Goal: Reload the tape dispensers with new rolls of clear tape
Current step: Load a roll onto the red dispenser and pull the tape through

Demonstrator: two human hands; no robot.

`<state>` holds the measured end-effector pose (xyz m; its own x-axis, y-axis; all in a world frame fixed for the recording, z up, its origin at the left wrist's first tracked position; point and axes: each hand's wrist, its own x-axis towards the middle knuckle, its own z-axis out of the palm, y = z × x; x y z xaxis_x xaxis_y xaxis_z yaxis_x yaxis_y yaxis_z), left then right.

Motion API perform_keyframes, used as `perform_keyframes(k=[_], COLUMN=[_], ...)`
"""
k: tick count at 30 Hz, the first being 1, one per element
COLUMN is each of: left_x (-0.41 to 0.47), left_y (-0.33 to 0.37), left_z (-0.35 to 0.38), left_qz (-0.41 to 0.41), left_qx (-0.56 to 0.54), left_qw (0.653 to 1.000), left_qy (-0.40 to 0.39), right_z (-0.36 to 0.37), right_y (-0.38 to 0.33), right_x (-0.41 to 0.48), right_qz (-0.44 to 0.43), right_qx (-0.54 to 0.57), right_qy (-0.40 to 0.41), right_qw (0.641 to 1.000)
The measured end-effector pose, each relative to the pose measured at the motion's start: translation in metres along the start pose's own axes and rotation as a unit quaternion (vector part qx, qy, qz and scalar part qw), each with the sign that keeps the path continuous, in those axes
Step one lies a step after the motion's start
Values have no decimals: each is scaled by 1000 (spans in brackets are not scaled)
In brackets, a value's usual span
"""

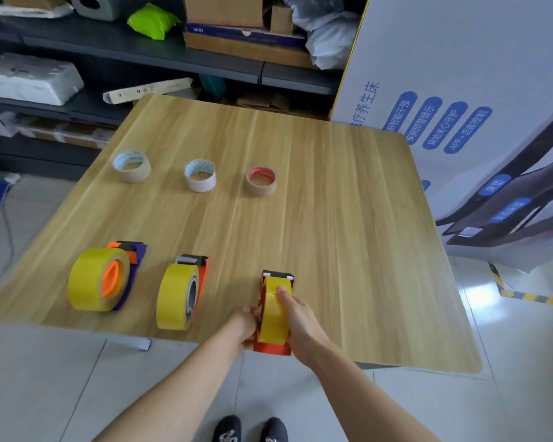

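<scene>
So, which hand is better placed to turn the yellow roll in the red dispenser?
Probably the right hand: it grips the roll with the thumb on top, while the left hand holds the dispenser from its side.

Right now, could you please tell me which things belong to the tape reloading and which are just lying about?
Job: left hand, right hand, orange dispenser they grip, middle dispenser, purple dispenser, left thin roll, middle thin roll, red-cored roll.
Lying about: green bag, cardboard boxes, large printed box.
</scene>
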<state>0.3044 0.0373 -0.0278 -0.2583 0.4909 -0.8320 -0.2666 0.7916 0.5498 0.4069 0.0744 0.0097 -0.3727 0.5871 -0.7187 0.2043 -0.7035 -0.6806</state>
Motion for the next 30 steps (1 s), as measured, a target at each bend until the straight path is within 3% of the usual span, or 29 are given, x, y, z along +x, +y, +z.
perform_keyframes(k=[4, 8, 11, 15, 18, 24, 27, 30], left_x=[11, 21, 20, 15, 11, -15, -17, -12], left_y=[-6, -9, -7, -4, -3, 4, 2, 1], left_z=[-2, -6, -9, -13, -17, -23, -26, -29], left_qz=[3, 7, 42, 90, 92, 197, 204, 213], left_qx=[24, 36, 160, 328, 274, 98, 101, 171], left_qw=[999, 999, 985, 932, 954, 975, 972, 961], left_qy=[-35, -20, 46, 126, 85, 11, -57, -36], right_z=[-1, -5, -7, -6, -2, -7, -13, -15], right_y=[10, 18, 19, 19, 17, 13, 5, -3], right_x=[7, 12, 10, 9, 11, 10, 10, 9], right_qz=[4, -3, -13, -20, -13, -10, -14, -27], right_qx=[-19, -23, -36, -78, -99, -127, -128, -172], right_qy=[12, 9, -3, 12, 24, 59, 73, 70], right_qw=[1000, 1000, 999, 997, 995, 990, 989, 982])
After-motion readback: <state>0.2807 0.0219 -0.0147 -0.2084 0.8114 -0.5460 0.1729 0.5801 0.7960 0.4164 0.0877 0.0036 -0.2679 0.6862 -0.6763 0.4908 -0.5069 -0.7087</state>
